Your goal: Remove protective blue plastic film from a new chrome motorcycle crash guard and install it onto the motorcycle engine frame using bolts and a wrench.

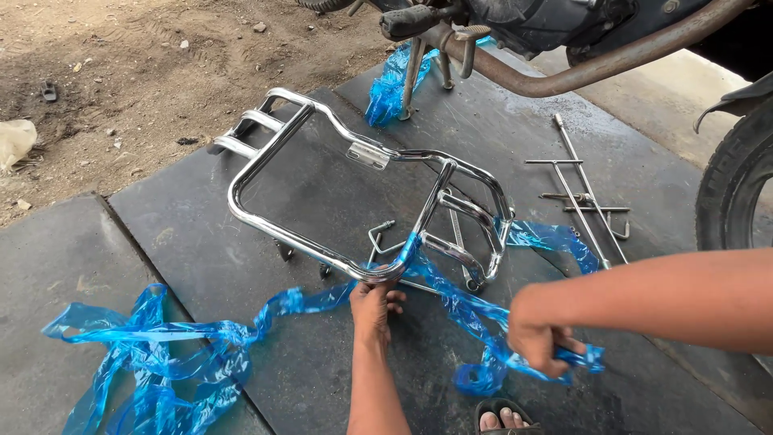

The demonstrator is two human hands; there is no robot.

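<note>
Left arm: I see my left forearm come up from the bottom edge, nearly straight, wrist a little bent, the left hand [373,306] at the near bar of the rack [366,205].
Left grip: closed on the rack's near bar, fingers curled under the tube, knuckles toward me; blue film [451,302] runs over the bar right at the hand.
Right arm: my right forearm enters from the right edge, lying almost level across the view, wrist turned down, the right hand [538,338] lower than the rack and well apart from the left.
Right grip: a closed fist on a strand of the film, which sticks out past the knuckles on the right.
Rack: chrome tube frame, lying flat on the dark mat [515,129], its far end toward the dirt ground [121,72], its near corner in my left hand.
Film: drawn tight from the rack's near corner to my right fist; a long loose heap [153,354] trails off left over the mat; another scrap [394,80] hangs by the stand [412,72].
Surroundings: motorcycle above with exhaust pipe [580,72]; tyre [737,185] at right; thin rods [584,197] on the mat beside the rack; my sandalled toes [503,419] at the bottom edge.
</note>
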